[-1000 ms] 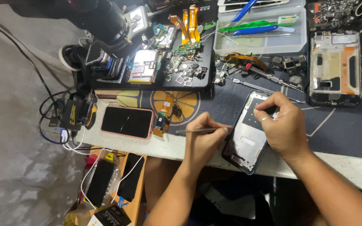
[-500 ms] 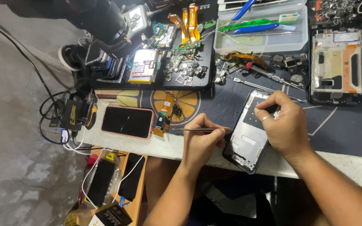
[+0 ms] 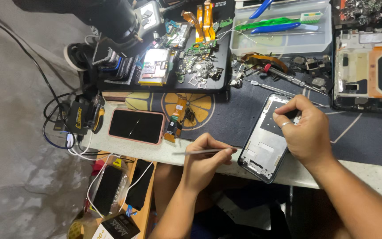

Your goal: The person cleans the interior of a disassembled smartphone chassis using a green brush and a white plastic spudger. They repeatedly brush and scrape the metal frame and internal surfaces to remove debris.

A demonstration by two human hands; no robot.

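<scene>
Tweezers in left grip, beside right-held phone frame.

Left hand pinches thin metal tweezers, lying roughly level, tips pointing left, over the table edge. Right hand rests on an opened phone frame, fingertips at its upper end; ring on one finger. Frame lies tilted on a dark mat. Left of it, a pink-cased phone, screen up. Further back: black tray of small parts, clear box with tools, second open phone frame at far right.
</scene>
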